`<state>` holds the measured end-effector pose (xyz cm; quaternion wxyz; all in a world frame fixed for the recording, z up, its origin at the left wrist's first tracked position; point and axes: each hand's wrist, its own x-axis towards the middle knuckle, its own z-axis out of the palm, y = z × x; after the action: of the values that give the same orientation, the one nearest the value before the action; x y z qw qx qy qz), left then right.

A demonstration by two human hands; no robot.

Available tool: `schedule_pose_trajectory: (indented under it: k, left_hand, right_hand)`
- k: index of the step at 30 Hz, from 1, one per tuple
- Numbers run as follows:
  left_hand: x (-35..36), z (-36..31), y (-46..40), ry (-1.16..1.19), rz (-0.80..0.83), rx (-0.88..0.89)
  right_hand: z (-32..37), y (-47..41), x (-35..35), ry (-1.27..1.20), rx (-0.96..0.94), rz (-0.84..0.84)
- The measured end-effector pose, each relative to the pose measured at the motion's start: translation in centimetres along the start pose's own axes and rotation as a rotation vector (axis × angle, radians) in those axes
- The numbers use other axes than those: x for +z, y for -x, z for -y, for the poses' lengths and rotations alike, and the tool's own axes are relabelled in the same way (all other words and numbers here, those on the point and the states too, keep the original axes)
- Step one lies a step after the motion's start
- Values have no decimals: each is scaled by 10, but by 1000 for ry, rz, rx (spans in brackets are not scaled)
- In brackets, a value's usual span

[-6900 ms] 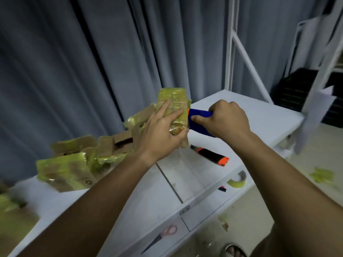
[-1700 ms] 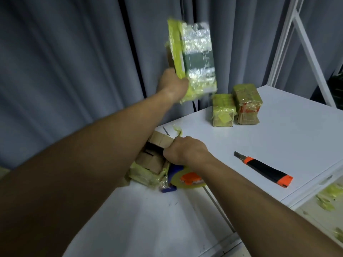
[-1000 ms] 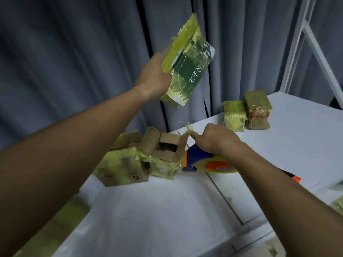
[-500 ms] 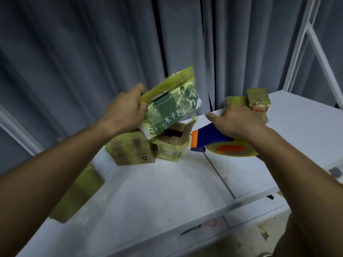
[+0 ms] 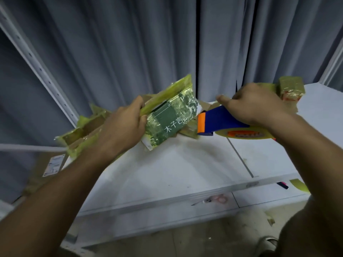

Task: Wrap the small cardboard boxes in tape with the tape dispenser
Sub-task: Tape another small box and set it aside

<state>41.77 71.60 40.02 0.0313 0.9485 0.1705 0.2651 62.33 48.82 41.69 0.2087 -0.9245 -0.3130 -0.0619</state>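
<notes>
Left hand (image 5: 122,127) has its grip wrapped round one end of a small green box (image 5: 172,119) that's already covered in shiny yellowish tape, thumb on top, fingers underneath. The box is held tilted, up off the worktop (image 5: 167,169), white lettering on the face toward the camera. Right hand (image 5: 254,104) is clenched round the blue handle of the tape dispenser (image 5: 220,120), with the orange front end just beside the box's far corner; can't tell if they actually touch. The yellow tape roll (image 5: 243,133) sits under the wrist, lying almost flat.

Behind the left hand there's an open cardboard box (image 5: 83,132) with tape on its flaps, resting on the worktop's left end. Another taped box (image 5: 291,89) sits at the back right, partly hidden by the right hand. Lower shelf has a pair of scissors (image 5: 215,199), pretty blurry. Grey curtains (image 5: 130,43) behind everything.
</notes>
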Motion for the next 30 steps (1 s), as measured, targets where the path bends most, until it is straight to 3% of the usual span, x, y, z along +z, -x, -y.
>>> schedule_pose_trajectory:
  k: [18,30]
  left_hand:
    - [64,38,92,75,-9,-208]
    - [89,37,104,239,162,-141]
  right_hand:
    - [64,21,68,-100,-93,-131]
    - [34,27,57,-140,1,-309]
